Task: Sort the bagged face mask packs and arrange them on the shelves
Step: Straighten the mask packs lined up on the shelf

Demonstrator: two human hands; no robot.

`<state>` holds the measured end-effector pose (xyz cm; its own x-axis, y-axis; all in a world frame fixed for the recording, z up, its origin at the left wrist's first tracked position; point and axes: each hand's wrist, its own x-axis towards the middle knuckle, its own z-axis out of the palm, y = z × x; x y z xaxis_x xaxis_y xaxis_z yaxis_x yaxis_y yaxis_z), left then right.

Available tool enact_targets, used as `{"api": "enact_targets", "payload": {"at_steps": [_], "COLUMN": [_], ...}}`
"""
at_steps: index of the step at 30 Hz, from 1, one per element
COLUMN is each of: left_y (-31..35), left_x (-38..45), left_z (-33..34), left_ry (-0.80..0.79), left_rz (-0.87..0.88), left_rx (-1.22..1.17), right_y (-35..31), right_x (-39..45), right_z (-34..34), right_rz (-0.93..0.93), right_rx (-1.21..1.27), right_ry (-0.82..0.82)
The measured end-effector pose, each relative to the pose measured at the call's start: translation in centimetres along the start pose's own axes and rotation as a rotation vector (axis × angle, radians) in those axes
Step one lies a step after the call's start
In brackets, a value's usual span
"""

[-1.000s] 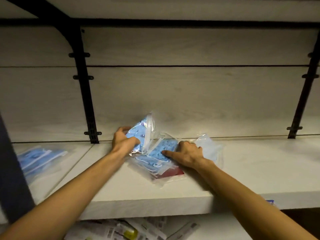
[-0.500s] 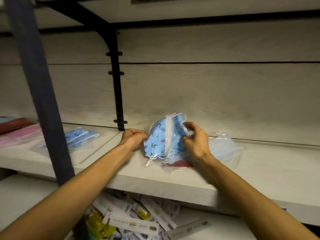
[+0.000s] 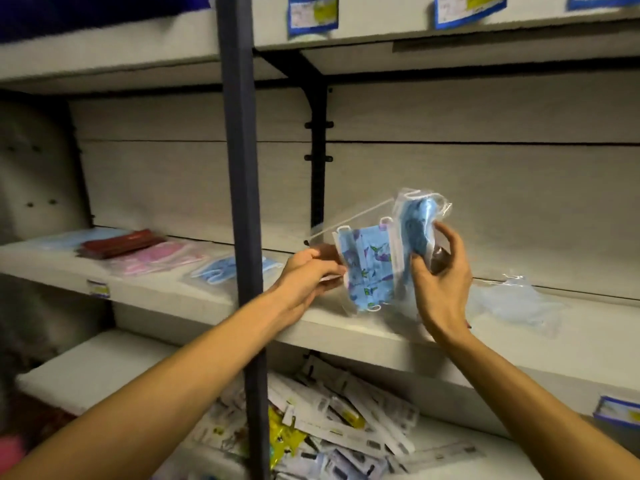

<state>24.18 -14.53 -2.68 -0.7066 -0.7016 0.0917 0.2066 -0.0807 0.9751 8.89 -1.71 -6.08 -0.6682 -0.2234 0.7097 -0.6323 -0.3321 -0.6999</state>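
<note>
Head view: both hands are raised above the shelf's [image 3: 346,327] front edge, bare board beneath them. Left hand [image 3: 306,271] pinches the patterned blue mask pack [image 3: 369,268], which hangs long-axis upright; right hand [image 3: 441,271] curls round another blue pack [image 3: 417,226], upright, just beside it.

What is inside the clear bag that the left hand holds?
The clear bag in the left hand shows blue printed face masks with white ear loops. Their count is hidden, since they overlap.
</note>
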Motion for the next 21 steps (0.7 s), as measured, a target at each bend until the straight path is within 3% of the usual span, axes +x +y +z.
{"api": "enact_targets", "payload": {"at_steps": [11, 16, 21], "left_y": [2.9, 2.6, 1.9], "left_x": [-7.6, -8.0, -5.5], "left_z": [-19.0, -26.9, -32.1], "left_ry": [0.09, 0.275, 0.355], "left_rz": [0.198, 0.161, 0.099], "left_rx": [0.134, 0.178, 0.26], "right_y": [-8.0, -9.2, -8.4], "right_x": [-11.7, -15.2, -16.2], "right_z": [14.5, 20.6, 25.8], "right_rz": [0.052, 0.069, 0.017], "right_rx": [0.256, 0.183, 0.056], "right_ry": [0.037, -0.082, -0.213]}}
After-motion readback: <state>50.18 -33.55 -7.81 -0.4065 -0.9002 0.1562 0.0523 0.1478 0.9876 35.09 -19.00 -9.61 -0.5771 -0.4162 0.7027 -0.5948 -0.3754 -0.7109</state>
